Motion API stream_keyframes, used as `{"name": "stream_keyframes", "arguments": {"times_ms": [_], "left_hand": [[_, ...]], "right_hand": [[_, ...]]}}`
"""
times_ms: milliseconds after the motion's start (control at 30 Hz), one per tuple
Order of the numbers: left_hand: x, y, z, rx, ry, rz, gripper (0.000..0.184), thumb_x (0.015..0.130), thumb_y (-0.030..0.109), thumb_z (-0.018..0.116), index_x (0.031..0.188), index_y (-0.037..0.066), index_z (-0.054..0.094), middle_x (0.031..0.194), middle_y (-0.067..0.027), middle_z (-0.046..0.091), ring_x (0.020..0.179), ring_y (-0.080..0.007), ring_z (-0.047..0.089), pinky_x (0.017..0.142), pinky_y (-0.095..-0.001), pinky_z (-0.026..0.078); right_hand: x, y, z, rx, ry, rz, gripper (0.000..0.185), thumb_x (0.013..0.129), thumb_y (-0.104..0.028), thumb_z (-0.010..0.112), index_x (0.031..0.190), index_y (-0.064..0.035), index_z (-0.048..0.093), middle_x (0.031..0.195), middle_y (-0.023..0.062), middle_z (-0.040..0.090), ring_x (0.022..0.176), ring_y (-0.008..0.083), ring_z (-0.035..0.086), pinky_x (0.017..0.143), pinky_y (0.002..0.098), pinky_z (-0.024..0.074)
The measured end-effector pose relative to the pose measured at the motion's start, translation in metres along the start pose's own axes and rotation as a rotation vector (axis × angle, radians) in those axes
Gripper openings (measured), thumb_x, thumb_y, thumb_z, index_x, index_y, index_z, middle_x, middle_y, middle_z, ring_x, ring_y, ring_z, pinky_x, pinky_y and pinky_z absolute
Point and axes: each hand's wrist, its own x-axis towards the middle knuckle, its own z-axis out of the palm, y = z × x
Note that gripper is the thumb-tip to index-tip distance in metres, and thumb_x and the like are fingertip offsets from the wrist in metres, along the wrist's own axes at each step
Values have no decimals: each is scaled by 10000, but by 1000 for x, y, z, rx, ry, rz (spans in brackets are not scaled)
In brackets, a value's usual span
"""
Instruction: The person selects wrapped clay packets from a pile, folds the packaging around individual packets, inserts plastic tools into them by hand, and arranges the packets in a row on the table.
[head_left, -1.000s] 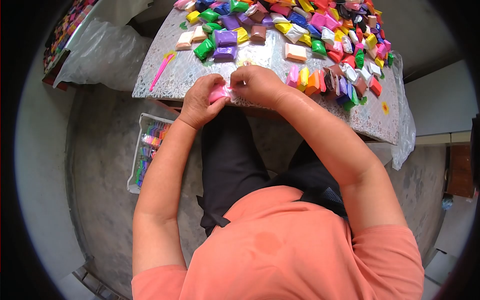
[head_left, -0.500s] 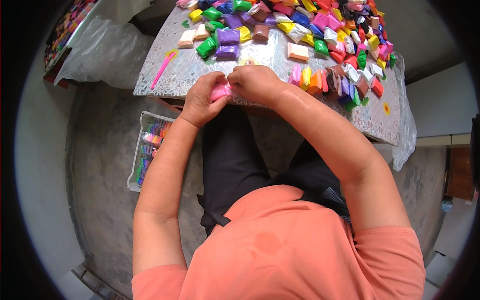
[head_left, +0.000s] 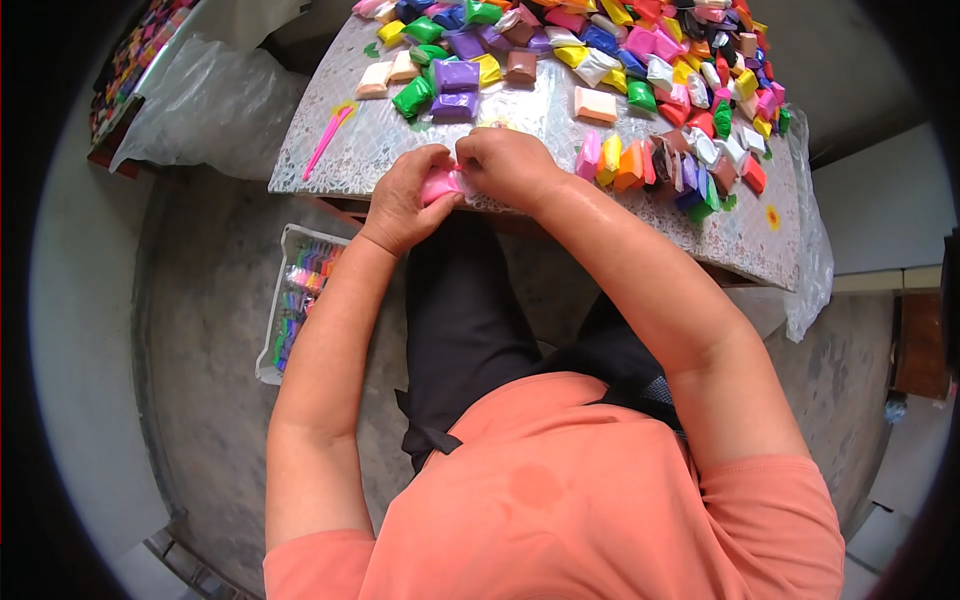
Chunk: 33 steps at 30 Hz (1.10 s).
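At the table's near edge my left hand (head_left: 408,190) is closed around a pink packet (head_left: 440,184), which looks like wrapped modelling clay. Its thumb lies along the packet's near side. My right hand (head_left: 508,166) is closed at the packet's right end, with the fingers pinched at the wrapper; the fingertips are partly hidden. A bit of clear, shiny film shows between the two hands. To the right of my right hand stands a row of coloured packets (head_left: 630,165) in pink, yellow, orange, brown, purple and green.
A large heap of coloured packets (head_left: 650,50) covers the table's far right. Purple packets (head_left: 456,88) lie ahead of my hands. A pink plastic tool (head_left: 327,142) rests at the left. Below, on the floor, a white basket (head_left: 268,340) holds small packets. Plastic sheeting (head_left: 215,105) hangs at left.
My right hand has shifted very slightly, and my right forearm and elbow have moved a little to the left. A little more clear film shows beside the pink packet.
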Motion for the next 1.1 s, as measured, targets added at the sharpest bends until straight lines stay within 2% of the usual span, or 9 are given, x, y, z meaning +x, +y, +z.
{"name": "stream_keyframes", "arguments": {"times_ms": [433, 533, 633, 833, 933, 1100], "left_hand": [[2, 0, -2, -6, -21, 10, 508, 734, 181, 784, 1179, 93, 556, 1073, -100, 657, 1023, -320, 618, 895, -399, 506], [3, 3, -5, 9, -39, 9, 507, 733, 183, 786, 1182, 93, 568, 1073, -104, 657, 1029, -324, 614, 903, -403, 502], [3, 0, -4, 3, -36, 34, 513, 734, 192, 787, 1189, 91, 573, 1081, -109, 654, 1033, -328, 609, 908, -408, 499], [3, -1, -4, 18, -37, 21, 465, 744, 207, 783, 1146, 89, 581, 1080, -118, 638, 1024, -335, 605, 908, -409, 496], [3, 2, -6, 22, -42, 26, 414, 746, 192, 774, 1096, 80, 584, 1075, -118, 631, 1033, -335, 598, 915, -407, 489], [3, -5, -10, -48, -106, 49, 331, 737, 96, 748, 1023, 33, 594, 1119, -137, 632, 1080, -323, 589, 968, -384, 459]], "right_hand": [[-22, 14, -4, 109, -81, -189, 110, 844, -170, 660, 928, -106, 688, 923, 101, 672, 882, 332, 656, 751, 407, 515], [-18, 23, -5, 358, -158, 23, 129, 821, -222, 679, 907, -130, 708, 965, 96, 688, 925, 317, 662, 791, 423, 521], [-18, 20, -4, 269, -26, 191, 134, 817, -218, 674, 909, -124, 700, 972, 109, 690, 923, 325, 658, 797, 423, 519], [-2, 7, -6, 106, 120, 138, 144, 828, -192, 645, 946, -128, 697, 976, 113, 688, 944, 330, 656, 799, 436, 516], [12, 10, -6, -24, 120, 53, 124, 836, -197, 656, 924, -117, 694, 958, 117, 679, 921, 331, 658, 782, 422, 518], [7, 9, -13, -104, -112, -51, 100, 837, -168, 653, 905, -115, 701, 959, 97, 684, 917, 328, 658, 775, 414, 519]]}}
